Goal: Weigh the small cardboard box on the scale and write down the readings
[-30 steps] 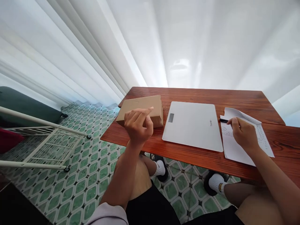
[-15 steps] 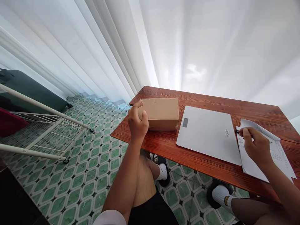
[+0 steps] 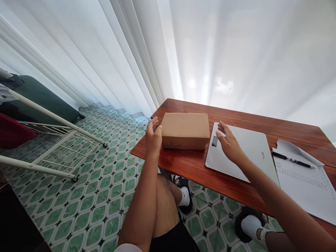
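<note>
A closed brown cardboard box lies on the wooden table near its left end. My left hand is at the box's left side, fingers stretched out; whether it touches the cardboard I cannot tell. Over the left part of a flat white scale hovers my right hand, its fingers apart and nothing in it. It is near the scale's small grey display, to the right of the box. A black pen rests on written paper sheets at the right.
White curtains hang behind the table. To the left, a white wheeled metal rack stands on the green tiled floor, with a dark green bin-like container beyond it. My legs are under the table.
My right hand has let go of the pen on the papers and moved left above the scale. The left hand has shifted from over the box's corner to its left side. The view has shifted slightly.
</note>
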Tool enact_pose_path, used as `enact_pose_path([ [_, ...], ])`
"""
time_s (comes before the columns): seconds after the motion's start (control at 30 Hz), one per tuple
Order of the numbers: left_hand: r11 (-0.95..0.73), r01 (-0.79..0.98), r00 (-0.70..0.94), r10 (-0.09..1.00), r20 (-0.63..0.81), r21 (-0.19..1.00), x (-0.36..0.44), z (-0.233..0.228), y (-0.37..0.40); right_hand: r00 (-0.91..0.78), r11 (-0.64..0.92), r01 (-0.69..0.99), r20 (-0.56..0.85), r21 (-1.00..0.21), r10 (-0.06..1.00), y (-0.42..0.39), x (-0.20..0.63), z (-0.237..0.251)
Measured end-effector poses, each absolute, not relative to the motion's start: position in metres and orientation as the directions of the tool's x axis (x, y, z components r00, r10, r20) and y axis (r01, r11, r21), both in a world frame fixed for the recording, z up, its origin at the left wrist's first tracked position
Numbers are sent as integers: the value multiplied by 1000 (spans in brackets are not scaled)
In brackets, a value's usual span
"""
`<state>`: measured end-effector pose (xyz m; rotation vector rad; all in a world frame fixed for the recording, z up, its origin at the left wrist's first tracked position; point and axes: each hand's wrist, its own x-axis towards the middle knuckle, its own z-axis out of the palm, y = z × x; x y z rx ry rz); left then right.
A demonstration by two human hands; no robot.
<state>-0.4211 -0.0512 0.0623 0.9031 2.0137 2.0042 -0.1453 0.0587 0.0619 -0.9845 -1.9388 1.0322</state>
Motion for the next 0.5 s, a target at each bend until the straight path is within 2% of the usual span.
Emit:
enact_pose_path([
  [0.1,-102,153,-812,554,184,983,-422,63,-52,-472,259,262,110,-930,875,54,-164,53],
  [0.23,-71,49,-782,618,82,996,-420,65,-55,-482,148,288,-10,-946,876,49,-177,48],
  [0.37,-22,17,-742,669,27,1000,-418,64,-59,-506,190,285,21,-939,862,44,-184,49],
  [0.5,6,87,-728,683,60,996,-417,60,-59,-544,253,265,72,-930,836,42,-187,48],
])
